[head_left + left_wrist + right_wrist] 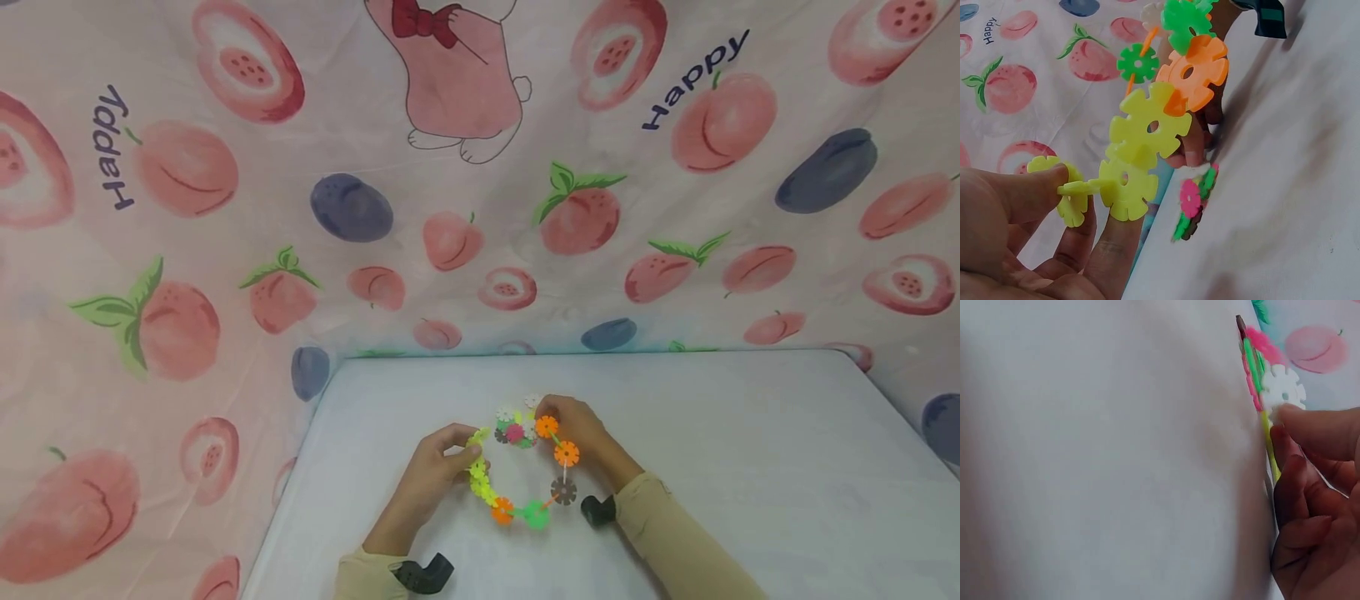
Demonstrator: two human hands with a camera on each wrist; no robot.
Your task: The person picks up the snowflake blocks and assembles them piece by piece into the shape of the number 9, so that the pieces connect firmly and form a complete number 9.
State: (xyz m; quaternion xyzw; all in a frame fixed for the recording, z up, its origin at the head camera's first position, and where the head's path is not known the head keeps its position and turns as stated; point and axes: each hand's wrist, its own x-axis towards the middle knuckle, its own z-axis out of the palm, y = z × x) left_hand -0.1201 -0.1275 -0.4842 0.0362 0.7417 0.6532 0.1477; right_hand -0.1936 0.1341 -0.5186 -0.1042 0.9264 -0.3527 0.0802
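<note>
A chain of interlocking snowflake discs [536, 514] in yellow, orange, green and brown curves between the two hands in the head view. My left hand [446, 454] pinches the yellow discs [1129, 184] at one end between thumb and fingers. At the far side, my right hand [576, 425] is by the two orange discs [567, 453]. Its thumb and forefinger pinch a white disc [1282, 384] at the edge of a small pile of loose discs. That pile holds a pink disc [514, 432] along with green, white and dark ones.
A white-covered table [750, 467] lies under the hands. Behind and to the left hangs a pink cloth [465, 200] printed with fruit. Dark straps [424, 573] sit around both wrists, over beige sleeves [675, 533].
</note>
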